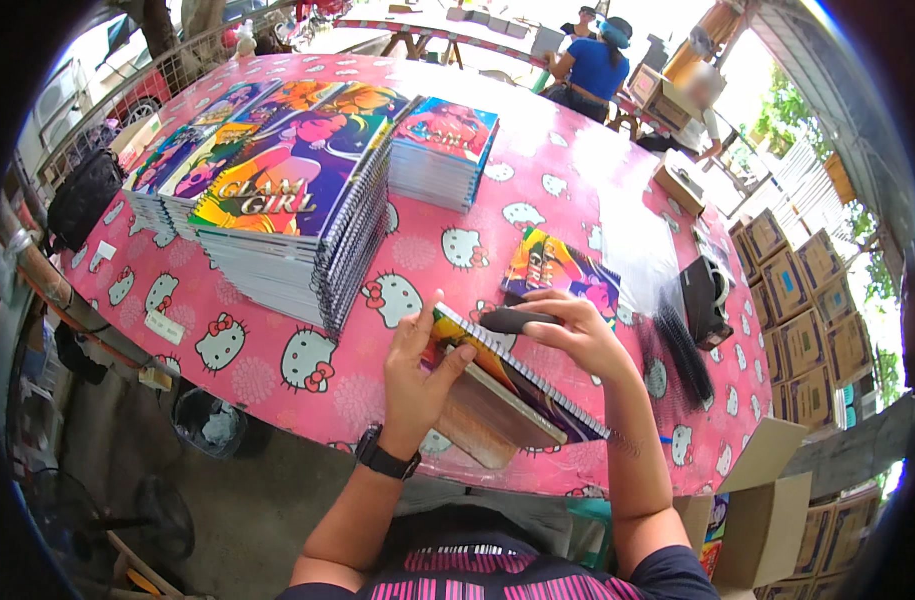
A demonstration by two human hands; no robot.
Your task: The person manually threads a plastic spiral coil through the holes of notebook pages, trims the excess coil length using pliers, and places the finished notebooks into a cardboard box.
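My left hand [417, 375], with a dark watch on its wrist, grips one end of a colourful notebook [522, 385], thumb on the near side. The notebook is tilted, its row of holes and spiral edge facing up to the right. A loose spiral end [627, 440] sticks out past its lower right end. Between the fingers of my right hand [572, 330] is a dark oblong tool [512, 320], close to the spiral edge; its exact kind does not show. Beneath the notebook lies a wooden block [472, 430]. Just beyond, another colourful notebook [562, 270] lies flat.
Tall stacks of spiral notebooks [287, 190] cover the table's left side. At right lie a bundle of black spiral coils [682, 355] and a black device [704, 300]. Cartons [802, 310] are piled beyond the pink tablecloth [457, 245]. Other people [595, 70] work further back.
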